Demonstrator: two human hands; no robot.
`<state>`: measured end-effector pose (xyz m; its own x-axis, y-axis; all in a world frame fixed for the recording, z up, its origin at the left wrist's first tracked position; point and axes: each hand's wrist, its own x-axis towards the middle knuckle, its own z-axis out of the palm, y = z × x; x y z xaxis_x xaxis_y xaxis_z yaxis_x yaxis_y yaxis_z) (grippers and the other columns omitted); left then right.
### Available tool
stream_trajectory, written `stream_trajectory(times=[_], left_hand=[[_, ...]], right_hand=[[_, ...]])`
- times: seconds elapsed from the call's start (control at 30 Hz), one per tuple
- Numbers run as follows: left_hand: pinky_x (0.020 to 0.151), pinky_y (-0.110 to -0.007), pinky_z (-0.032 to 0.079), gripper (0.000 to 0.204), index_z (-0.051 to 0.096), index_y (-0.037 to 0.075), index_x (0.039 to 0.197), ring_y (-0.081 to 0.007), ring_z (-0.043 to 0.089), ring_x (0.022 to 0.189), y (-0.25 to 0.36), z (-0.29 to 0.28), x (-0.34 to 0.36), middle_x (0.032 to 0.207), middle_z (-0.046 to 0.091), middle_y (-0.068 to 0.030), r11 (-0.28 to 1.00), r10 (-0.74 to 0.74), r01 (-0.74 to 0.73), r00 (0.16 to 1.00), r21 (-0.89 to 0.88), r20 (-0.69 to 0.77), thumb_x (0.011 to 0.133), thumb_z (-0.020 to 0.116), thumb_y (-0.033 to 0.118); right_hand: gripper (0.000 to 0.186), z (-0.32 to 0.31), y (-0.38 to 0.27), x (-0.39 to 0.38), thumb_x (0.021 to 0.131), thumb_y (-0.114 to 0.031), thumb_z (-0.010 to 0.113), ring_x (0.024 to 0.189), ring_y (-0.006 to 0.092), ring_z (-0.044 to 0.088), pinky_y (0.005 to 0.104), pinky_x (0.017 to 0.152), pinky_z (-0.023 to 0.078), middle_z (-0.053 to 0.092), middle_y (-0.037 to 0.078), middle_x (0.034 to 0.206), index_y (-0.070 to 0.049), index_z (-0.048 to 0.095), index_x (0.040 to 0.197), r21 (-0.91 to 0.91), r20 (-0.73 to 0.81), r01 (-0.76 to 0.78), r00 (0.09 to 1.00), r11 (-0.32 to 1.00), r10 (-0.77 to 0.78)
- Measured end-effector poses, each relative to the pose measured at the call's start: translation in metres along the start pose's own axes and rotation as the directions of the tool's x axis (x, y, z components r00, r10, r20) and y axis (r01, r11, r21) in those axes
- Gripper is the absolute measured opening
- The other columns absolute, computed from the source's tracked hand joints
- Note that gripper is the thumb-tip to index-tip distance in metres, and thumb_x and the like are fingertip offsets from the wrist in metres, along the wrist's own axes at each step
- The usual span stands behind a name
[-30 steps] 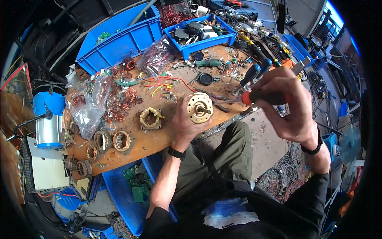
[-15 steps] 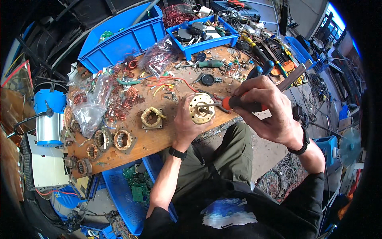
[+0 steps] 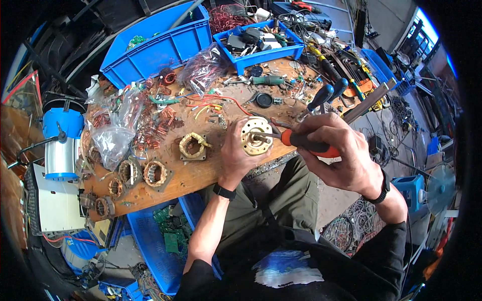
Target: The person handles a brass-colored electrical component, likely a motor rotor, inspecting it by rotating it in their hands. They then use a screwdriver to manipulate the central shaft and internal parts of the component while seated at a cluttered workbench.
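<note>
My left hand (image 3: 237, 156) is wrapped round a brass-coloured round metal part (image 3: 262, 147) with a ring of holes and a shaft in its middle. The part is held just above the bench's front edge, its holed face turned up toward me. In my right hand (image 3: 344, 153) is a screwdriver (image 3: 316, 144) with an orange and black handle. Its blade reaches left to the middle of the part, beside the shaft. Whether the tip touches the shaft or the part's inner rim I cannot tell. Left of my left hand, a square motor stator (image 3: 193, 147) with wrapped windings lies on the wood.
Several stators (image 3: 155, 173) and copper scraps lie on the wooden bench (image 3: 175, 186) at left. Two blue bins, a large one (image 3: 160, 52) and a shallow one (image 3: 266, 56), stand at the back. Blue-handled tools (image 3: 321, 96) stick up behind my right hand. A green-handled screwdriver (image 3: 266, 80) lies farther back.
My right hand has eased its hold on the screwdriver handle, so more of the handle shows. The round part stays in my left hand, shifted very slightly.
</note>
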<state>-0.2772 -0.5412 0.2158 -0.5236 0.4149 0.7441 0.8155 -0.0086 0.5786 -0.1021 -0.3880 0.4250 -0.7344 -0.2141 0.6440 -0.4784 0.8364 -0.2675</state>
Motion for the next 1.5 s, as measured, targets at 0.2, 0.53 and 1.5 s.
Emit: stream_trajectory(times=[0.2,0.53,1.5], left_hand=[[0.105,-0.045,0.059,0.108,0.043,0.003,0.152,-0.0356,0.070,0.125,-0.002,0.002,0.000,0.141,0.064,-0.0210,1.000,0.004,-0.004,1.000,0.009,-0.003,0.067,0.104,0.027],[0.101,-0.049,0.058,0.092,0.052,0.006,0.144,-0.0379,0.066,0.121,0.006,0.001,0.005,0.131,0.066,-0.0162,1.000,0.001,-0.002,0.999,-0.024,-0.044,0.068,0.101,0.023],[0.110,-0.045,0.053,0.086,0.058,0.006,0.137,-0.0348,0.067,0.127,0.004,-0.001,0.005,0.134,0.067,-0.0151,0.997,-0.079,0.078,0.996,0.014,0.040,0.067,0.101,0.032]], right_hand=[[0.049,0.002,0.004,-0.001,0.084,0.005,0.085,0.099,0.0307,0.075,0.0381,0.080,0.063,0.071,0.016,0.118,-0.004,0.056,0.123,0.062,-0.030,-0.042,0.999,0.997,0.044],[0.052,0.003,0.008,-0.003,0.084,0.005,0.085,0.102,0.0311,0.076,0.0394,0.083,0.063,0.072,0.015,0.117,-0.006,0.056,0.125,0.050,-0.042,-0.048,0.998,0.998,0.050],[0.053,0.005,0.025,-0.013,0.084,0.012,0.083,0.103,0.0316,0.077,0.0413,0.085,0.064,0.071,0.025,0.115,-0.003,0.050,0.123,0.116,-0.090,-0.120,0.987,0.986,0.131]])
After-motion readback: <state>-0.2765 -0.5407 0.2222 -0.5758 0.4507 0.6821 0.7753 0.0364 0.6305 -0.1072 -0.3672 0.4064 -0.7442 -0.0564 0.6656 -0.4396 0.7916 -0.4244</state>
